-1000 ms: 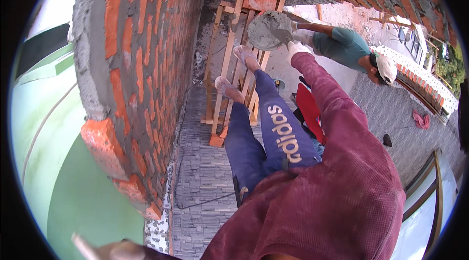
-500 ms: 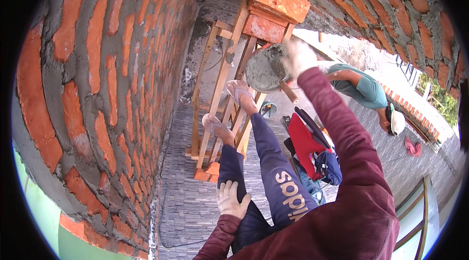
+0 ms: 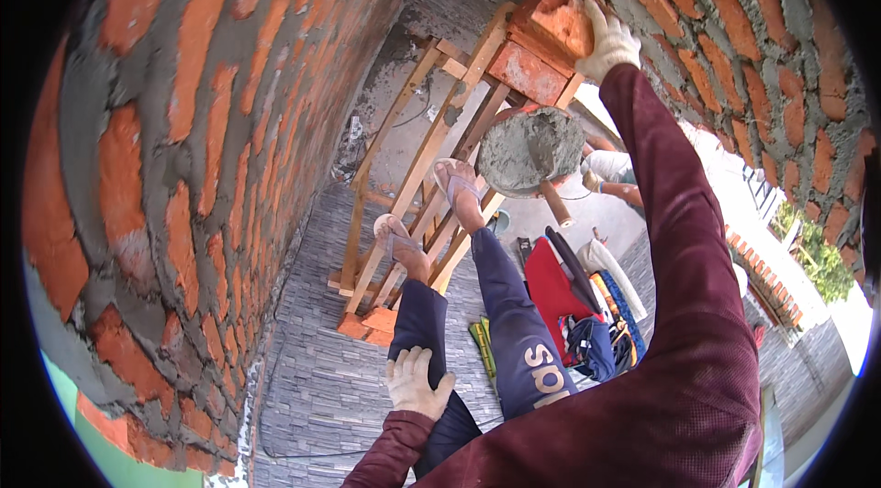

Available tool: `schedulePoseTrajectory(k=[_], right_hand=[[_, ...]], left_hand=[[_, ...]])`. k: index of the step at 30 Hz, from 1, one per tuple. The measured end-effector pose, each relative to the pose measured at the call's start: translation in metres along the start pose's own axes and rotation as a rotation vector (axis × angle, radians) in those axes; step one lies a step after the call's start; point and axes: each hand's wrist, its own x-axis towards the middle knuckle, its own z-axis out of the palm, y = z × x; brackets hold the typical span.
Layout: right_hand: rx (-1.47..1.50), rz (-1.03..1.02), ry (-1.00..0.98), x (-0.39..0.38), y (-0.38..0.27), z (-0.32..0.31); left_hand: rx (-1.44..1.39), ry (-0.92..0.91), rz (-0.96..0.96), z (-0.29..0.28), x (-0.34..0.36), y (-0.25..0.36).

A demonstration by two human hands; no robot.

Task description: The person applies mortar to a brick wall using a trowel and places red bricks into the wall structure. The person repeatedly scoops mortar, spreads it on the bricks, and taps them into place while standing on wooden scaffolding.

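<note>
My right hand [image 3: 609, 44], in a white glove, reaches to the right edge of the top brick [image 3: 558, 25] on a small stack. Its fingers are spread and seem to touch the brick; any grip on it does not show. Just below stands a round bucket of wet grey mortar [image 3: 514, 144]. A trowel [image 3: 556, 204] lies in it, its wooden handle jutting over the rim toward me. My gloved left hand [image 3: 418, 384] rests open on my left knee, holding nothing.
My sandalled feet stand on a wooden trestle [image 3: 431, 149] above the tiled floor. Brick walls rise at left [image 3: 193, 167] and upper right [image 3: 734, 48]. Clothes [image 3: 560, 286] hang below at right. Another person [image 3: 610, 167] is partly hidden behind my right arm.
My right hand has let go of the trowel, left it in the mortar, and moved up to the bricks. My left hand stays on my leg. The other person has moved closer to the bucket.
</note>
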Motion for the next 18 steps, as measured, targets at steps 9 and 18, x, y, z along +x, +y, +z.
schedulePoseTrajectory(k=[9, 18], right_hand=[[0.157, -0.815, 0.208, -0.186, -0.016, -0.176], [-0.074, -1.52, 0.53, -0.283, -0.208, -0.483]], left_hand=[[-0.236, 0.302, -0.099, 0.004, -0.027, 0.017], [0.004, 1.309, 0.328, -0.331, -0.093, 0.05]])
